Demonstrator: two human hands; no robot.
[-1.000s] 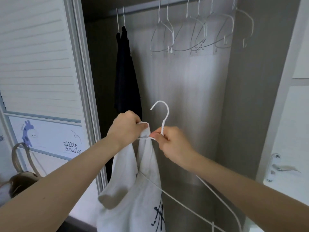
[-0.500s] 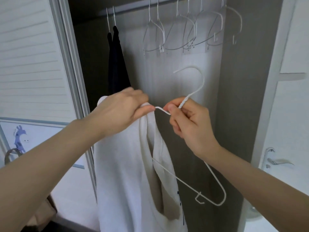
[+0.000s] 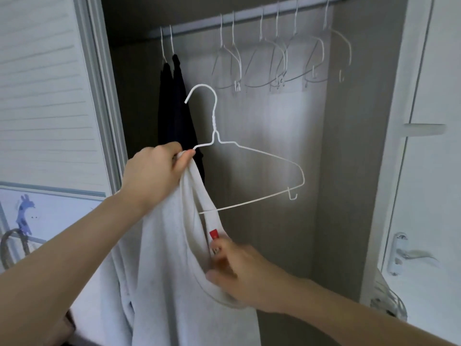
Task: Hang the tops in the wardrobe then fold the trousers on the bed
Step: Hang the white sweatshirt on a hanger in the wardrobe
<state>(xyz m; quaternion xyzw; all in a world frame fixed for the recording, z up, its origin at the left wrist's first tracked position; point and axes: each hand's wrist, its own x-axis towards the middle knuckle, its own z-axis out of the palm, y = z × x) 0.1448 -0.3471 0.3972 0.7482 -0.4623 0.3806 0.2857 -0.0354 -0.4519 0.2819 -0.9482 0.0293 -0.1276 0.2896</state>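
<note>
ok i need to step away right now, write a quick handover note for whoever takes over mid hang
Left hand: pinches one shoulder of the white top together with the left end of the white wire hanger, holding both up in front of the wardrobe.
Right hand: grips the top's neckline by the red label.
The hanger's left arm is inside the top; its right arm is bare, its hook not on the rail.
Done: dark garments hang at the rail's left, beside empty hangers.
Left: pull the neckline over the right arm, hook onto the rail. Trousers and bed are out of view.
</note>
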